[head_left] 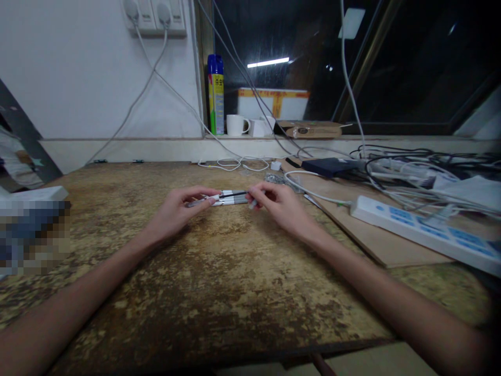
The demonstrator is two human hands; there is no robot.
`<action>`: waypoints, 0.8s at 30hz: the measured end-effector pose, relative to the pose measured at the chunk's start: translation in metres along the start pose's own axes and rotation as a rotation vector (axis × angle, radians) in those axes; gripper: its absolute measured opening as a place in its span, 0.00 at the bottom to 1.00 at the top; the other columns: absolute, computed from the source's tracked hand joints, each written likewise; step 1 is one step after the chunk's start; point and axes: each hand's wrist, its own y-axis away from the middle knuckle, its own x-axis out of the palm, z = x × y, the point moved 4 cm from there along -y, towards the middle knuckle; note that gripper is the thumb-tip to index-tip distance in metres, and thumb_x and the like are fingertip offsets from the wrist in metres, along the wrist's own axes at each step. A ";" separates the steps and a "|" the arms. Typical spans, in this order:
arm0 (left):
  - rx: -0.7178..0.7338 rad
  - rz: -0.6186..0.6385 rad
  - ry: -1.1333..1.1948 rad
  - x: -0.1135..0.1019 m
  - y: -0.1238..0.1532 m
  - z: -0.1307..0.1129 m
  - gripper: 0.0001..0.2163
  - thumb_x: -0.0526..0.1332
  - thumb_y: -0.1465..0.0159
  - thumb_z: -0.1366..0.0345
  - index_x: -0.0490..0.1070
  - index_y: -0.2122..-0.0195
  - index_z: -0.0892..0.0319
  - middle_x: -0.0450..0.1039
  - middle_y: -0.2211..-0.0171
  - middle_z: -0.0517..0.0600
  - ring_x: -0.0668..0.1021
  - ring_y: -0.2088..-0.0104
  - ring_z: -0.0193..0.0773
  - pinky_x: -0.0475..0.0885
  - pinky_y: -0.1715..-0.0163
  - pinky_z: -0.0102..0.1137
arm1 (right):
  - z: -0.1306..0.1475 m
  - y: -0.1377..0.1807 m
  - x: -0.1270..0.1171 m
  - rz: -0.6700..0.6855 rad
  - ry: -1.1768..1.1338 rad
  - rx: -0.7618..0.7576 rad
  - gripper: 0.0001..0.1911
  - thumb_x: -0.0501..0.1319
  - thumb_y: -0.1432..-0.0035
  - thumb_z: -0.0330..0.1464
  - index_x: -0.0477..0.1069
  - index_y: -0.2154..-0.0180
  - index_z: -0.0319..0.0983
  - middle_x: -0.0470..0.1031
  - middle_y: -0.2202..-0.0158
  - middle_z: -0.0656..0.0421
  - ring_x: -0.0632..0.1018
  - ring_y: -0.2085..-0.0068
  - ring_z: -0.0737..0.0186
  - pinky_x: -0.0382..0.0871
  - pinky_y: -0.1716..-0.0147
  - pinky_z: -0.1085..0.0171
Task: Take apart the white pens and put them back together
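My left hand (183,206) pinches a slim pen barrel (199,202) with a whitish end, partly hidden by the fingers. A thin black pen refill (234,195) spans the gap between my hands, its left end at the barrel. The fingertips of my right hand (270,198) are closed on the refill's other end. A small pale piece, too blurred to name, shows under those right fingers. Just behind and below the refill, several white and grey pens (235,200) lie side by side on the worn wooden table (203,282).
To the right, a white power strip (422,230) rests on a brown board (352,230) near tangled cables (410,162). A clear plastic bag (277,180) lies beyond my right hand. A spray can (216,96) and a white mug (236,125) stand on the window ledge.
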 end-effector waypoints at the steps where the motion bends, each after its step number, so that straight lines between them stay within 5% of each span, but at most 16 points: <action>1: -0.002 0.000 -0.006 0.000 0.000 0.000 0.17 0.62 0.34 0.52 0.80 0.50 0.53 0.82 0.54 0.52 0.79 0.59 0.43 0.72 0.60 0.35 | 0.003 0.001 0.001 0.003 0.019 -0.022 0.19 0.57 0.34 0.46 0.77 0.66 0.40 0.79 0.69 0.58 0.76 0.68 0.62 0.68 0.66 0.64; 8: -0.005 0.006 0.014 0.005 0.002 0.001 0.16 0.64 0.36 0.52 0.81 0.52 0.53 0.82 0.54 0.53 0.81 0.58 0.45 0.74 0.56 0.38 | 0.010 0.005 0.010 0.022 0.056 -0.067 0.10 0.59 0.35 0.38 0.77 0.59 0.41 0.80 0.60 0.56 0.78 0.63 0.60 0.69 0.63 0.63; 24: 0.007 0.012 0.023 0.008 0.003 -0.005 0.15 0.64 0.35 0.53 0.81 0.54 0.55 0.82 0.56 0.52 0.81 0.58 0.44 0.73 0.56 0.36 | 0.007 0.006 0.017 0.085 0.016 0.008 0.11 0.59 0.34 0.39 0.77 0.62 0.41 0.80 0.67 0.58 0.78 0.66 0.60 0.68 0.64 0.63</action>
